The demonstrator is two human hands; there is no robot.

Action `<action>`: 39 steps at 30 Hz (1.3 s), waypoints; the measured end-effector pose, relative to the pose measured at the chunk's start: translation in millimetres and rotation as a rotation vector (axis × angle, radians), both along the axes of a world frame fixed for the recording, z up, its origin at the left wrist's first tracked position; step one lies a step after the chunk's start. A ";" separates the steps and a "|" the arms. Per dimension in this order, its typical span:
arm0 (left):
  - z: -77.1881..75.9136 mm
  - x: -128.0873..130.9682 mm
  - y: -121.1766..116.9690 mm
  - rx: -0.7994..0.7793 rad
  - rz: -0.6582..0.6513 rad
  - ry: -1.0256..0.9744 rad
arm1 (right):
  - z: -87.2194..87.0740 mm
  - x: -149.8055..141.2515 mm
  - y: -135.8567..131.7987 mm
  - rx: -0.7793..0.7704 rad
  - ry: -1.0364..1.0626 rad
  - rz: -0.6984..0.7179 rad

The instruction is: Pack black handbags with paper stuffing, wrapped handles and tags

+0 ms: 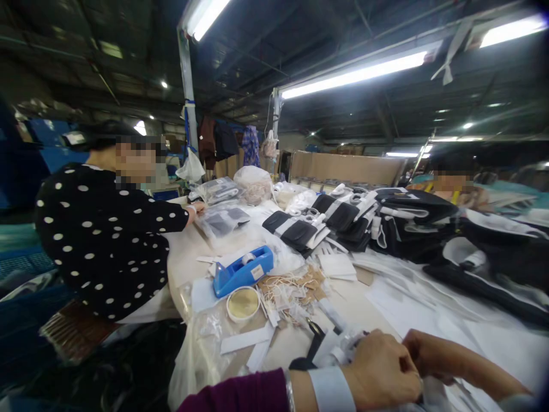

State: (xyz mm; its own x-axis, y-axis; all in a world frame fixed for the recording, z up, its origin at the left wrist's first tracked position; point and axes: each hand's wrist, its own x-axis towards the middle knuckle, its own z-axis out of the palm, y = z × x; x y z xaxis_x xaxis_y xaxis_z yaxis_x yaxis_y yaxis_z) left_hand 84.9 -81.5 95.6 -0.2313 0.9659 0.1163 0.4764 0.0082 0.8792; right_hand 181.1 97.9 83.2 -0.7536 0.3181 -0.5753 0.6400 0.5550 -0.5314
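My left hand [384, 369] is at the bottom of the view, fingers curled closed around white folded material [343, 350] at the near table edge; a white band is on its wrist. My right hand [429, 355] lies just to its right, knuckles touching it, fingers tucked in on the same white material. What exactly they grip is hidden. A black strap-like piece [315, 342] lies just left of my hands.
A blue tape dispenser [242, 272], a round tape roll [243, 303], paper tags and strings [291, 289] cover the table [355, 303]. Black garments [343, 220] are stacked behind. A person in a dotted black top [103, 240] works at left; another person [454, 186] sits at right.
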 end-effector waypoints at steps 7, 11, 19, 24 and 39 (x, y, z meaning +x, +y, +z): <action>7.0 2.2 0.3 -0.006 -0.115 -0.468 | 68.4 24.1 -34.6 -0.183 0.416 -0.325; 6.4 -2.0 3.3 -0.056 -0.124 -0.681 | 63.5 49.3 -44.1 -0.333 0.506 -0.529; 18.4 -8.7 -13.5 -0.085 -0.018 -0.936 | 36.5 70.1 -77.6 -0.545 1.042 -0.592; 20.9 -11.1 -19.5 -0.067 0.020 -1.057 | 20.9 61.9 -90.5 -0.025 0.854 -0.649; 42.7 -11.9 -27.6 0.174 0.080 0.375 | 26.4 40.6 -112.0 0.433 0.790 -0.419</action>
